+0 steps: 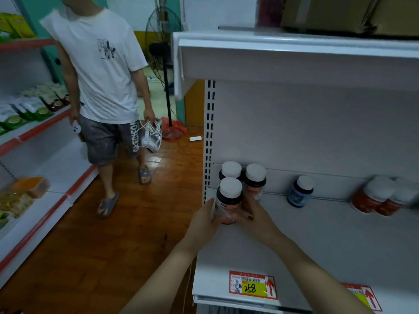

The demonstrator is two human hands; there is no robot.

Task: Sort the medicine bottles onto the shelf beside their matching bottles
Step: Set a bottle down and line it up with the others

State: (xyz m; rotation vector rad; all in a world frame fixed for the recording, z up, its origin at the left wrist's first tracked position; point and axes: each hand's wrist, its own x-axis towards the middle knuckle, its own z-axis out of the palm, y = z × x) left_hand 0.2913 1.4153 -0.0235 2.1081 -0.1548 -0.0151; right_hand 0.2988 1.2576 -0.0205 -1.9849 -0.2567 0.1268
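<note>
Bottle (227, 201) snug between left hand (204, 219), right hand (254, 217)

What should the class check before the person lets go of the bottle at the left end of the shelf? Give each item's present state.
1. Grip: the left hand and right hand both hold the front bottle: ok.
2. Match: the two bottles behind it share its white cap, dark body and pink label: ok.
3. Upright: the front bottle stands straight: ok.
4. Base resting on the shelf: cannot tell, the fingers hide it.
5. Kept apart from the blue bottle, which stands off to the right: ok.
</note>
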